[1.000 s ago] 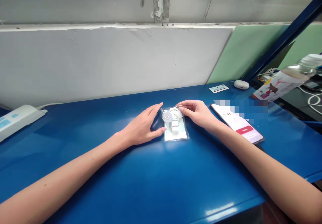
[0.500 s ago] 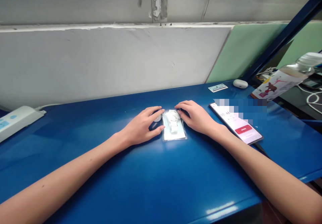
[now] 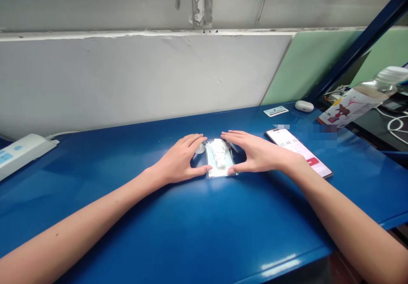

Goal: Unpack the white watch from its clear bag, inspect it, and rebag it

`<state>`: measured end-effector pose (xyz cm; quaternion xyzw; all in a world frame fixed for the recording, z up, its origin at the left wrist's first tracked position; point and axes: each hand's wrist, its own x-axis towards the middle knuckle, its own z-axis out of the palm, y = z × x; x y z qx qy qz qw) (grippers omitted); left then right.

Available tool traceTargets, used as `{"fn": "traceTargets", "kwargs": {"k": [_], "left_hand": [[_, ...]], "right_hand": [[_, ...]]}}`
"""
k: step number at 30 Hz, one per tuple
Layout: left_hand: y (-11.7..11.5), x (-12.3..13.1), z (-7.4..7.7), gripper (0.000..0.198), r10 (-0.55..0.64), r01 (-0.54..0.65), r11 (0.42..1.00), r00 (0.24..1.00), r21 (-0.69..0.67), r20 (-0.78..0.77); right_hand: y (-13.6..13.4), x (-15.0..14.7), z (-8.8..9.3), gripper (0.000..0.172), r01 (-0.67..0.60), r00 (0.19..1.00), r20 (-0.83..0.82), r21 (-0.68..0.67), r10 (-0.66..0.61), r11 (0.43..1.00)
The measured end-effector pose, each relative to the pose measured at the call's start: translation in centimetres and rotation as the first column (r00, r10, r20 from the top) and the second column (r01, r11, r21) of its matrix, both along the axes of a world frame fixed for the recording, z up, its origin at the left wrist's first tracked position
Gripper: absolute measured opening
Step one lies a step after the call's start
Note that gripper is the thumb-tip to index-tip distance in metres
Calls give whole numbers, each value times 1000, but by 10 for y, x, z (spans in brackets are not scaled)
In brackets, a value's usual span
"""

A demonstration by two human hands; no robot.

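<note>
currently | left hand [image 3: 180, 160], right hand [image 3: 259, 152] flanking clear pouch [image 3: 219, 172] | white strap [image 3: 220, 156] on it | both hands' fingers spread

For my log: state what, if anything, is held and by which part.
Cannot be told: the left hand and right hand flank the pouch, fingers at its side edges; no clear grip shows.

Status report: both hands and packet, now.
Left hand open at left edge of packet. Right hand open at right edge. Packet flat on table. Phone right, clear of packet.
</note>
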<state>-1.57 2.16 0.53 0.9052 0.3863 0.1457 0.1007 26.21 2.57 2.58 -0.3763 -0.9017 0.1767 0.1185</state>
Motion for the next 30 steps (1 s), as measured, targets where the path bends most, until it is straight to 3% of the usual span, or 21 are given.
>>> {"fn": "traceTargets", "kwargs": {"k": [4,9,20,30], "left_hand": [[0,2,1,77,23,-22,999,999,26,-30],[-1,1,0,77,29,-28,999,999,26,-35],[-1,2,7,106,-14,3,996,993,-90,-119],[0,0,2,110,-14,5,998,990,-66,-139]], "right_hand": [[1,2,-3,108,32,999,-6,-130,-33,991],[4,1,-6,115,96,995,52,-199,-88,975],[2,-4,-11,112,59,998,41,-118,-55,991],[8,6,-13,120,26,999,37,-82,-23,996]]}}
